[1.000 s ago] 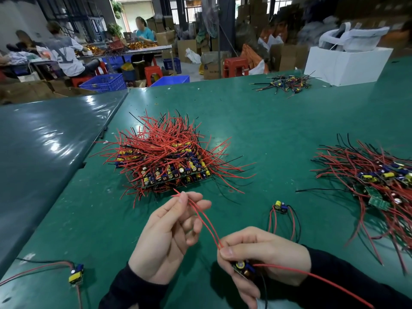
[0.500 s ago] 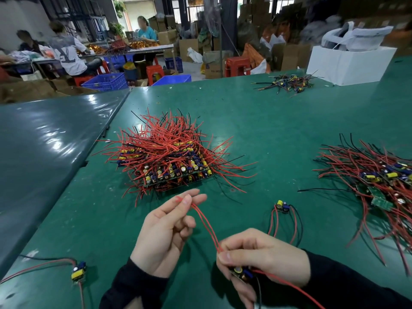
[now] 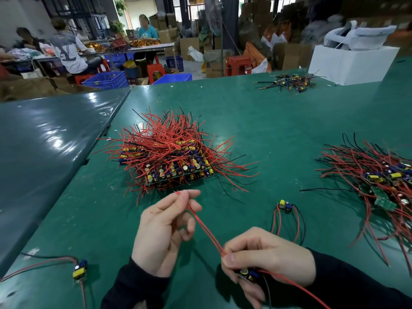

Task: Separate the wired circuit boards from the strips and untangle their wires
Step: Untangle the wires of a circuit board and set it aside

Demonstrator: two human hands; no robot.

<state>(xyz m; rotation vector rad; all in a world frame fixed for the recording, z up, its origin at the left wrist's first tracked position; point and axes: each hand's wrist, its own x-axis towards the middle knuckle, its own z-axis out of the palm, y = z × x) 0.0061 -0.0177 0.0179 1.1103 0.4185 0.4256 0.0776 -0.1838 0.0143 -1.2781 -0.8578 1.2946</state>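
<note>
Two hands work low over the green counter [image 3: 278, 130]. The right hand [image 3: 267, 262] curls its fingers round one small circuit board with a yellow capacitor and blue parts [image 3: 246, 273], held just under its thumb. Two thin red wires [image 3: 206, 228] run side by side from that board up and left to the left hand [image 3: 165, 233], which pinches their far ends between thumb and forefinger; its other fingers are loosely bent. A third red wire and a black one trail from the board toward the lower right edge.

Three heaps lie on the counter: a big stack of board strips bristling with red and black wires [image 3: 174, 157] just beyond the left hand, a second red-wired heap [image 3: 379, 179] at the right, and a small dark tangle [image 3: 289, 82] far back beside a white box [image 3: 347, 63].

Two single wired boards lie loose: one [image 3: 285, 206] near the right hand, one [image 3: 80, 268] at the lower left.
</note>
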